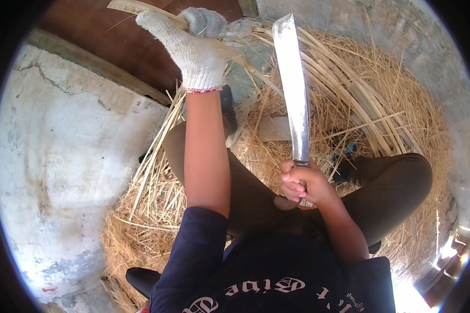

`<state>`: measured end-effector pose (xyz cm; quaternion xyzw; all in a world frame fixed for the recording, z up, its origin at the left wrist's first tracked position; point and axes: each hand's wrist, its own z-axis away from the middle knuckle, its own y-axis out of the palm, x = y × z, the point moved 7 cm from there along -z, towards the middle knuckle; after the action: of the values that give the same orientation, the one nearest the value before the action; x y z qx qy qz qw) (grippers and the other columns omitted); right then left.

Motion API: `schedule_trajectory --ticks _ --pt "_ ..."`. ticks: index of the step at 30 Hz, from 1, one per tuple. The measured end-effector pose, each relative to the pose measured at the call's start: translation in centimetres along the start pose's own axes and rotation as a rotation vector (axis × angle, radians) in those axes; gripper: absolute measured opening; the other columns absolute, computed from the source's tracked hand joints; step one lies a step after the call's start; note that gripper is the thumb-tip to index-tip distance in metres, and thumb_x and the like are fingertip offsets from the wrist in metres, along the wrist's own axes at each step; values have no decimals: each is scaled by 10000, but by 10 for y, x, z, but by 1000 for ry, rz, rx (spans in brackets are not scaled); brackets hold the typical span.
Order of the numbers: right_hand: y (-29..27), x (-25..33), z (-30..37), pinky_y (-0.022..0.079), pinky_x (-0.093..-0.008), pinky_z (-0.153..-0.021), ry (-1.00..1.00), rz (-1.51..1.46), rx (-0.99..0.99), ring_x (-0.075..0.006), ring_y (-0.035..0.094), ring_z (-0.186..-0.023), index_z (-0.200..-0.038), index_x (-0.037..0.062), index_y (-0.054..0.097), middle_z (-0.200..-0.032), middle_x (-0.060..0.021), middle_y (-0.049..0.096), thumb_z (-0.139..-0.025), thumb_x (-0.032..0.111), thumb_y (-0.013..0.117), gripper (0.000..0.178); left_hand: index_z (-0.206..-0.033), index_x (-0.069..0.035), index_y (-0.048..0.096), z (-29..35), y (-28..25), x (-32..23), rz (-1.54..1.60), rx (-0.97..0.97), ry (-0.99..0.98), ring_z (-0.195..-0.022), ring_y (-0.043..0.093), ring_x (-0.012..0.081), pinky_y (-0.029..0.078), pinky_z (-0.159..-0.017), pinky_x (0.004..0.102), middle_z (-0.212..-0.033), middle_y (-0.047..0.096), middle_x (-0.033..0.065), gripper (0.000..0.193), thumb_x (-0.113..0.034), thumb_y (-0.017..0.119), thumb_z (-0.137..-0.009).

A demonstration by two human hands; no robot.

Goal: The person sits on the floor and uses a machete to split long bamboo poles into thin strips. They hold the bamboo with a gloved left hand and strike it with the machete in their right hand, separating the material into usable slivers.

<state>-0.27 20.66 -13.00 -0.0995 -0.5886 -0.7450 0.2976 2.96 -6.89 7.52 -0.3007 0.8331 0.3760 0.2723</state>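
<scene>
My left hand [193,47] wears a white knitted glove and is stretched far forward at the upper left. Its thumb and fingers close around a pale bamboo strip [128,6], whose end sticks out past the thumb. A thin strip also runs from behind the glove toward the blade. My bare right hand [305,182] grips the handle of a machete [292,78] in front of my body. The long, shiny blade points away from me, nearly upright in the picture, apart from the strip in the left hand.
Straw-like shavings [407,94] cover the floor around my bent legs. A bundle of long bamboo strips [350,88] curves along the right, with more loose strips [156,156] at left. A wooden block [274,129] lies between my legs. Worn walls [73,156] stand close by.
</scene>
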Motion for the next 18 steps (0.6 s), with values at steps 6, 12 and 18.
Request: schedule_trajectory --ticks 6,12,18 --pt "1 -1 1 324 -297 -400 15 -17 100 -105 381 -376 -734 105 443 -509 12 398 -890 60 604 229 -510 -173 241 6 18 3 160 139 -177 -458 152 158 105 -456 344 -471 193 -18 872 -1000 265 -785" --pt "-6 12 4 329 -283 -418 -350 276 -210 -82 414 -408 -716 83 482 -527 12 453 -905 12 619 244 -500 -172 234 9 18 3 102 185 -220 -474 160 155 104 -479 342 -468 199 -19 900 -1045 288 -712" --pt "-63 -3 -19 344 -292 -436 -535 674 -583 -104 453 -441 -664 44 525 -525 2 486 -900 60 643 264 -494 -174 219 14 30 3 79 164 -248 -469 144 160 101 -492 347 -469 183 -20 904 -1050 285 -705"
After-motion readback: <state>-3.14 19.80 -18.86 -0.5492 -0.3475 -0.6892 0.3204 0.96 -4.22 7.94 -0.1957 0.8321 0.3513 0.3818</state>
